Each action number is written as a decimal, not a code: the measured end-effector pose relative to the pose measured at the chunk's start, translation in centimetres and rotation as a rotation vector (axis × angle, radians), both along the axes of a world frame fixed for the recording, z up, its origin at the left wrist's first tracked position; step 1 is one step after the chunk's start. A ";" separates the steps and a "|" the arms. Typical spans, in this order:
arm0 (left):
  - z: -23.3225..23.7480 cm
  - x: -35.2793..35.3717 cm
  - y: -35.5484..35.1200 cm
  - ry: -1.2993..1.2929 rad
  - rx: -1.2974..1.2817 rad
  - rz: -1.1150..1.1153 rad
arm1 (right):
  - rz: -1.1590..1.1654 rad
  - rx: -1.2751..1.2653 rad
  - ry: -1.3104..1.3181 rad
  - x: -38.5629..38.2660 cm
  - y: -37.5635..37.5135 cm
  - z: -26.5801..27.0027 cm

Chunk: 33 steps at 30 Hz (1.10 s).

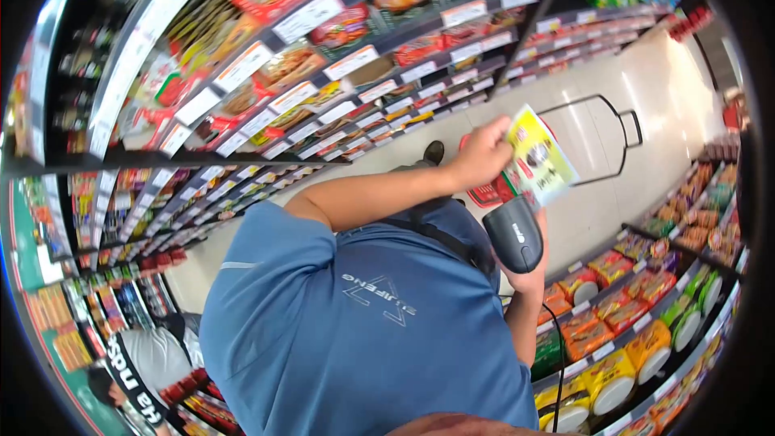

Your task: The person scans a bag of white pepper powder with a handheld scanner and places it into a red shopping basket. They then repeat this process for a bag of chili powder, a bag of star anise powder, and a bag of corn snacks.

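Two hands in play here, one thing apiece! One yellow-and-white package [539, 157], one dark handheld scanner [514, 236], one red basket [487, 195] below, one black handle loop [622, 141] reaching out over the pale floor [565, 242], and a single dark shoe [434, 152] showing. One black cord [562, 355] too, curving down past the right forearm; where its upper end goes, you cannot tell. One other person [157, 359] is in sight, well off at the lower left, in a grey top with big lettering.

Shelving hems in both sides: price-tagged racks [355, 64] above and to the left, packed too tightly to count, and across the aisle at lower right, rows of orange, green and yellow packs [613, 379]. Standing in the way of the basket? The package, the scanner and the hands, hiding much of it.

And the grip! The left hand [484, 153] has its fingers closed on the package's near edge, the sheet tilted and reaching out beyond the fingertips. The right hand [529, 278] is curled around the scanner, most of its fingers hidden beneath. So the package sits over the basket, with the scanner's nose just beside its lower edge.
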<state>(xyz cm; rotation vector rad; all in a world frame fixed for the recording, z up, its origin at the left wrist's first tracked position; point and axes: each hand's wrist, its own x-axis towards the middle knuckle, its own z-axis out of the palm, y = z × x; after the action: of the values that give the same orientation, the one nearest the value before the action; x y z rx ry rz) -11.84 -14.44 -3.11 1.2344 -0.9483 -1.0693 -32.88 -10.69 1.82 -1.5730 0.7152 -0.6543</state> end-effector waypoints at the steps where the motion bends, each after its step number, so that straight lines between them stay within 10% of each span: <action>1: 3.2 0.7 1.3 -0.027 0.044 -0.095 | -0.048 0.058 0.011 0.2 0.3 -0.1; 4: 4.5 1.2 2.5 0.096 -0.079 -0.157 | -0.295 0.198 0.068 -0.2 1.8 -2.0; 13: 11.1 10.3 5.2 -0.239 0.007 -0.417 | -0.101 0.063 -0.217 3.5 -0.9 0.1; 18: 11.3 15.9 8.6 -0.142 -0.175 -0.102 | 0.021 -0.041 -0.173 10.1 -1.4 3.4; 20: 11.9 18.4 10.5 -0.204 -0.168 -0.053 | 0.165 -0.443 -0.089 13.5 -3.0 5.5; 25: 14.0 22.3 15.3 -0.139 -0.153 0.055 | 0.279 -0.140 -0.206 17.6 -2.6 5.4; 33: 17.9 29.2 22.3 -0.849 -0.576 0.218 | 0.458 -0.401 -0.122 29.7 1.5 12.1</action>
<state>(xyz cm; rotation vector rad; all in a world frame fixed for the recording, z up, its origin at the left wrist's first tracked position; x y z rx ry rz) 17.36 7.89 14.83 1.2509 -1.5735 -0.0234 -3.17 -9.18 13.88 -1.9602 0.1179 -0.5631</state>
